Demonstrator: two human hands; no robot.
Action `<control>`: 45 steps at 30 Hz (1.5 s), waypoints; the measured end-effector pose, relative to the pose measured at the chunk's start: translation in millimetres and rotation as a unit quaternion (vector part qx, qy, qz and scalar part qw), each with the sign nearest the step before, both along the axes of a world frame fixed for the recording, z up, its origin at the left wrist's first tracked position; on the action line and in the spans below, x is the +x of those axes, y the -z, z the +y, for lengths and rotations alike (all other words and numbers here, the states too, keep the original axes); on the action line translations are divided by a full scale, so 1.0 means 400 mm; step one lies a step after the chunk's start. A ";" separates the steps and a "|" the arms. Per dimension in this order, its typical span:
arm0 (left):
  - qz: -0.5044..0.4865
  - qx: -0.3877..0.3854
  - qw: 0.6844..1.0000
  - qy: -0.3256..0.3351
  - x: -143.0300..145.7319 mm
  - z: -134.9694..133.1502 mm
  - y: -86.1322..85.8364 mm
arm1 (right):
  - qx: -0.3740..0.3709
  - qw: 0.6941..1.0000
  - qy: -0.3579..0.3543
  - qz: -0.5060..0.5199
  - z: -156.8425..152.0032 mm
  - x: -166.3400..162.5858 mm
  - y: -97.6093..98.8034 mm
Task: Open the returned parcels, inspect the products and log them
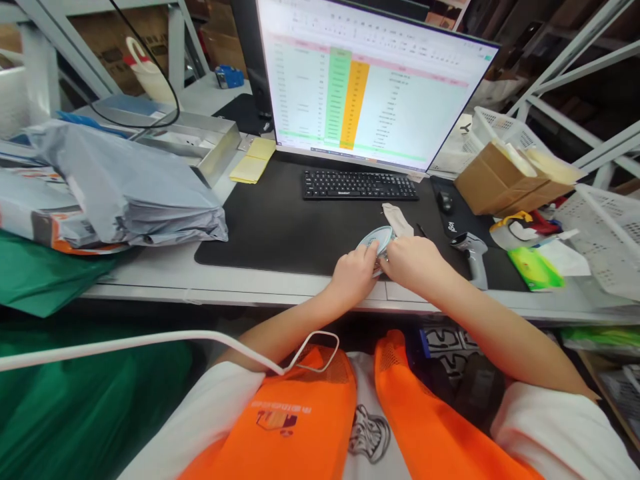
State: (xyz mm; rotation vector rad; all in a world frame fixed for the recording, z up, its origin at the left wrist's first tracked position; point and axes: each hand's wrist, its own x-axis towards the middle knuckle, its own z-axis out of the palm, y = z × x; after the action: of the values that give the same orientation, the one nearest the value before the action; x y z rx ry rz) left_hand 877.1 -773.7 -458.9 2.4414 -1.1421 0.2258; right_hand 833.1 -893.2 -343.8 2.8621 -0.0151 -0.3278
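Note:
Near the front edge of the black desk mat [280,220], both of my hands meet around a round light-blue and white item [379,237]. My left hand [356,272] has its fingers closed on the item's near left side, thumb up. On the right side my right hand [411,264] is closed against it in a fist-like grip. The fingers hide most of the item, so its exact kind does not show. A pale beige strip-like piece [397,219] lies just beyond my right hand; I cannot tell whether it is joined to the round item.
A keyboard [360,185] sits below the monitor [370,87]. To the right are a mouse [445,202], a barcode scanner [473,257], a bright green packet [536,268] and a cardboard box [500,179]. Grey plastic mailers [135,187] are piled on the left. A white cable [200,335] crosses my lap.

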 end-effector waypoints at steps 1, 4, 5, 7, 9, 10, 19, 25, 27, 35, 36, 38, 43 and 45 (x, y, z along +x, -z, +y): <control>0.002 0.006 1.000 0.001 -0.002 -0.004 -0.003 | 0.001 1.000 0.007 -0.002 -0.002 -0.003 0.003; 0.009 0.014 1.000 0.016 -0.006 -0.014 -0.007 | 0.006 1.000 0.024 0.002 -0.007 -0.008 0.012; 0.010 0.017 1.000 0.021 -0.007 -0.017 -0.007 | 0.009 1.000 0.028 0.004 -0.011 -0.008 0.013; 0.010 0.027 0.999 0.031 -0.009 -0.021 -0.010 | 0.015 0.999 0.037 0.009 -0.023 -0.008 0.014; 0.007 0.041 0.998 0.039 -0.011 -0.026 -0.015 | 0.019 0.999 0.042 0.016 -0.040 -0.009 0.014; 0.005 0.047 0.998 0.041 -0.012 -0.029 -0.018 | 0.020 0.999 0.043 0.017 -0.049 -0.009 0.014; -0.002 0.075 0.995 0.062 -0.023 -0.077 -0.068 | -0.005 0.998 0.064 -0.020 -0.069 -0.033 0.030; 0.014 0.083 0.995 0.058 -0.018 -0.076 -0.085 | -0.014 1.000 0.020 -0.011 -0.083 -0.032 0.037; 0.005 0.077 0.995 0.057 -0.012 -0.061 -0.074 | -0.004 1.000 0.002 -0.008 -0.099 -0.029 0.037; -0.024 0.044 0.996 0.069 0.011 -0.009 -0.017 | 0.032 0.998 -0.037 0.030 -0.100 -0.003 0.020; -0.026 0.040 0.996 0.070 0.011 -0.007 -0.015 | 0.031 0.998 -0.031 0.041 -0.097 -0.001 0.019; -0.025 0.039 0.996 0.073 0.009 -0.005 -0.017 | 0.030 0.997 -0.031 0.061 -0.096 0.000 0.019; -0.003 0.043 0.996 0.082 0.018 0.024 -0.019 | 0.002 0.997 -0.039 0.062 -0.121 0.011 0.010; 0.019 0.007 0.996 0.084 0.035 0.051 -0.005 | -0.007 0.998 -0.033 0.055 -0.132 0.026 0.000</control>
State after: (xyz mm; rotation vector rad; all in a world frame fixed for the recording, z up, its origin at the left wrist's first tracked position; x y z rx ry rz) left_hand 891.0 -753.4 -456.7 2.3350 -1.3277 0.1206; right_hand 843.7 -946.0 -343.9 2.8187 0.0985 -0.4683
